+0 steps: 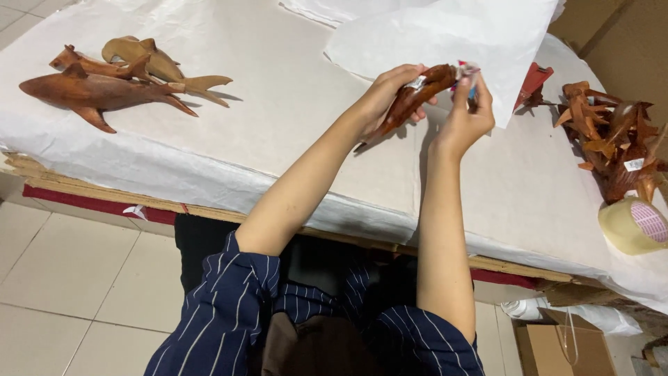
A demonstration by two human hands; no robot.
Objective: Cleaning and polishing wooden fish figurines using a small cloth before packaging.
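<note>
My left hand [386, 94] grips a small reddish-brown carved wooden fish [407, 103] by its middle, holding it tilted above the paper-covered table [292, 139]. A small white sticker sits on the fish's body. My right hand [465, 115] pinches the upper end of the same fish, where a small pink and white tag shows between the fingers. Both forearms reach out from striped dark blue sleeves.
Three larger carved wooden sharks [104, 90] lie at the table's far left. A pile of small carved fish [616, 139] lies at the right, with a roll of clear tape [633, 224] near it. Loose white wrapping paper [445, 35] lies behind my hands. A cardboard box [557, 348] stands on the floor.
</note>
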